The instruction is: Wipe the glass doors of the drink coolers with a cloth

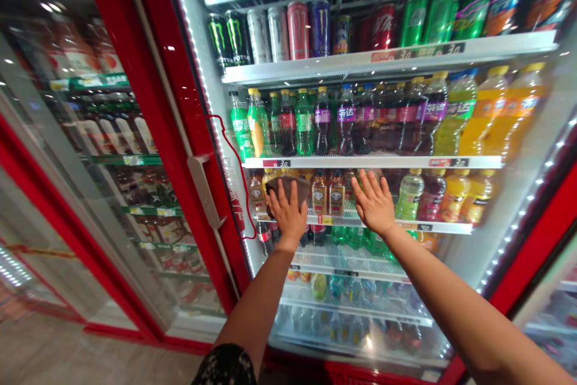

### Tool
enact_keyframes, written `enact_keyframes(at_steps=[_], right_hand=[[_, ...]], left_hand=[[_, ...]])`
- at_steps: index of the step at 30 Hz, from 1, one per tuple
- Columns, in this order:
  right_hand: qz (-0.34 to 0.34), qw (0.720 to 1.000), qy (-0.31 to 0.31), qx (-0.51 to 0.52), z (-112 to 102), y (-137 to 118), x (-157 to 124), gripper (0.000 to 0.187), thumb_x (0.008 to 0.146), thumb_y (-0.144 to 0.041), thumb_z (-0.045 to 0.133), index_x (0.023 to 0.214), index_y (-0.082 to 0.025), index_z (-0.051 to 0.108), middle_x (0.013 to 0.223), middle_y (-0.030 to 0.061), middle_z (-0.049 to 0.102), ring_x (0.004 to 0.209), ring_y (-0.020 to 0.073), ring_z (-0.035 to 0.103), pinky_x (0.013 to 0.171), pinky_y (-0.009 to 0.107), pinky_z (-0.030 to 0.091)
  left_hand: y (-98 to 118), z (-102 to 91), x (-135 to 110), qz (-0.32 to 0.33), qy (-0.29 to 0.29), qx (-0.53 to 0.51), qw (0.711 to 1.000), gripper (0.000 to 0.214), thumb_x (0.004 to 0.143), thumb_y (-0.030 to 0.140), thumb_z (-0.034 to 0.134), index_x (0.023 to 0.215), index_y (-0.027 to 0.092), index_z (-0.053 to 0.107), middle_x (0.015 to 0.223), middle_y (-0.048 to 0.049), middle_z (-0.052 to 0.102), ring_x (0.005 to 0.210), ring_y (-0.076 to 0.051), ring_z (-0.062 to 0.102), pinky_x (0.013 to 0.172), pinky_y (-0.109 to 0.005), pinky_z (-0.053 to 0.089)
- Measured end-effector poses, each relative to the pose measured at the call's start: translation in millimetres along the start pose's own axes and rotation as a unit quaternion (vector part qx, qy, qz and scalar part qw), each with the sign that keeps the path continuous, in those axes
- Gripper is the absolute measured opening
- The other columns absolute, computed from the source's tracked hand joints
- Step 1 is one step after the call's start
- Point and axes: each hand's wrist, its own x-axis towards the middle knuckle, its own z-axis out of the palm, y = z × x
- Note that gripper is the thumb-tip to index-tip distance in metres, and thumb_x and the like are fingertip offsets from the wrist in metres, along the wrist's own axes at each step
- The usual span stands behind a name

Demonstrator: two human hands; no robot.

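My left hand [286, 214] has a folded brown cloth [288, 190] under it, a soft, dull rag of some kind. It sits at about chest height in front of the drinks, with my left fingers [288, 196] lying over its lower edge and pressing it flat rather than clenching it. My right hand [372, 203] holds nothing: its fingers [367, 184] are spread wide and upright, just to the right of the cloth. Both hands seem to be against the glass door of a drinks cooler, though the reflections make that hard to be sure of.

Behind the glass, the top shelf [387, 66] carries Monster cans [224, 42], a pink can [298, 30], a Coca-Cola can [383, 27] and green cans [426, 18]. The shelf below [374, 162] holds green soda bottles [304, 124], dark bottles with purple labels [346, 115] and orange drink bottles [496, 112]. Lower down, small amber bottles [327, 194] stand right behind my hands, with juice bottles [455, 199] to their right. The bottom rows of bottles [347, 295] are too glary to read. A red door frame with a metal handle [204, 191] runs along my left.
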Motion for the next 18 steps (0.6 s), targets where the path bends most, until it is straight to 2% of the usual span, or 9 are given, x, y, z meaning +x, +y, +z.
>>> enact_keyframes(at_steps=[2,4,6,8,10,13,15,16,18], right_hand=[[0.000,1.000,-0.012,0.012,-3,0,1,0.089,0.091,-0.022,0.052,0.164,-0.025,0.002,0.171,0.0079,0.004,0.157,0.0308,0.012,0.126,0.058,0.010],[-0.001,1.000,-0.017,0.020,-7,0,2,0.089,0.091,-0.021,0.051,0.164,-0.026,0.002,0.171,0.0084,0.006,0.157,0.0311,0.014,0.125,0.059,0.012],[-0.004,0.999,-0.023,0.025,-10,0,4,0.088,0.091,-0.021,0.050,0.164,-0.025,0.002,0.171,0.0087,0.007,0.157,0.0311,0.014,0.125,0.059,0.013],[-0.006,0.999,-0.032,0.026,-13,0,4,0.087,0.091,-0.020,0.051,0.164,-0.024,0.003,0.170,0.0092,0.007,0.157,0.0314,0.013,0.125,0.058,0.014],[-0.005,0.999,-0.047,0.026,-15,0,5,0.085,0.092,-0.019,0.050,0.165,-0.023,0.005,0.170,0.0095,0.008,0.157,0.0313,0.013,0.125,0.058,0.014],[0.005,0.997,-0.071,0.029,-21,-2,8,0.078,0.094,-0.018,0.047,0.164,-0.022,0.012,0.170,0.0096,0.013,0.157,0.0299,0.013,0.125,0.057,0.014],[0.007,0.996,-0.080,0.036,-26,-2,12,0.074,0.095,-0.018,0.045,0.163,-0.021,0.018,0.170,0.0099,0.015,0.157,0.0290,0.013,0.125,0.056,0.015],[0.005,0.996,-0.083,0.041,-30,-1,13,0.072,0.095,-0.017,0.045,0.163,-0.020,0.021,0.170,0.0102,0.016,0.157,0.0288,0.013,0.125,0.056,0.016],[-0.017,0.994,-0.092,0.056,-40,3,13,0.070,0.094,-0.016,0.045,0.162,-0.020,0.025,0.170,0.0101,0.015,0.157,0.0286,0.012,0.125,0.056,0.018]], left_hand=[[-3,3.4,-23,0.182,-0.082,0.002,0.980,0.073,0.087,0.033,0.070,0.154,0.034,0.042,0.168,-0.0055,0.028,0.154,-0.039,0.021,0.126,-0.065,0.012],[-25,4.9,-52,0.382,-0.162,-0.004,0.910,0.067,0.089,0.028,0.067,0.150,0.044,0.045,0.162,0.0022,0.041,0.151,-0.030,0.034,0.126,-0.058,0.018],[-52,3.8,-72,0.478,-0.194,-0.006,0.856,0.064,0.092,0.017,0.060,0.146,0.050,0.047,0.154,0.0077,0.051,0.145,-0.018,0.044,0.127,-0.044,0.022],[-66,0.0,-72,0.480,-0.204,0.001,0.853,0.064,0.093,0.016,0.057,0.144,0.052,0.047,0.151,0.0096,0.055,0.143,-0.016,0.046,0.128,-0.043,0.020],[-57,-5.1,-53,0.415,-0.189,0.012,0.890,0.067,0.091,0.018,0.062,0.146,0.052,0.045,0.154,0.0076,0.051,0.146,-0.020,0.043,0.129,-0.051,0.015],[-6,-8.1,-15,0.212,-0.108,0.031,0.971,0.082,0.083,0.023,0.074,0.155,0.042,0.037,0.166,-0.0033,0.032,0.153,-0.035,0.029,0.126,-0.065,0.010],[29,-4.4,-3,0.115,-0.058,0.026,0.991,0.088,0.083,0.025,0.075,0.159,0.034,0.032,0.170,-0.0094,0.019,0.154,-0.041,0.021,0.124,-0.070,0.010],[40,-1.2,-3,0.117,-0.055,0.018,0.991,0.089,0.082,0.025,0.076,0.159,0.034,0.032,0.170,-0.0099,0.018,0.154,-0.042,0.020,0.123,-0.071,0.009],[45,5.4,-17,0.205,-0.088,-0.004,0.975,0.082,0.084,0.022,0.073,0.156,0.039,0.037,0.168,-0.0065,0.027,0.153,-0.039,0.025,0.123,-0.070,0.010]])
